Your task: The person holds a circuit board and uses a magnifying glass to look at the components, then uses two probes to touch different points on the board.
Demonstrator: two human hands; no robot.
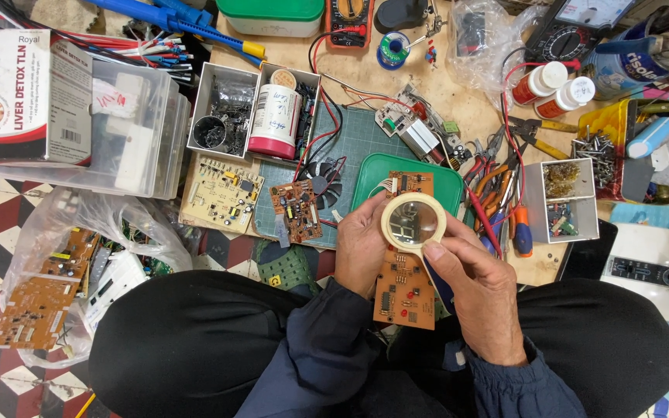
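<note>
Brown and thin, a long circuit board [404, 290] was held over the lap, just below the green tray [365, 186]. Left of that tray: a clear plastic bag [63, 255] of more brown boards on the tiled floor, a clear bin [141, 131] under a white box, a pale yellow board [221, 193] and a smaller brown board [296, 210] on the worktop's green cutting mat [365, 135]. Below the tray's left corner, the left hand [360, 251], fingers wrapped around the long board's left edge and closed on it. Directly under the tray's near rim, a magnifying glass [413, 220] with a cream frame, held flat over the board's upper end. Below and right of the tray, the right hand [483, 290], thumb and forefinger pinched on the magnifier's rim, handle hidden in the palm. Right of the tray: pliers and screwdrivers [505, 201] in a heap, then a grey parts box [563, 201].

Judged light and stiff, that board, yet fragile: soldered parts and thin traces on its face, liable to crack if flexed. Best taken by the bare edges, as the left hand had it, never by the components. Magnifier likewise light, its lens smooth and easily smeared; rim or handle the place to grip.
</note>
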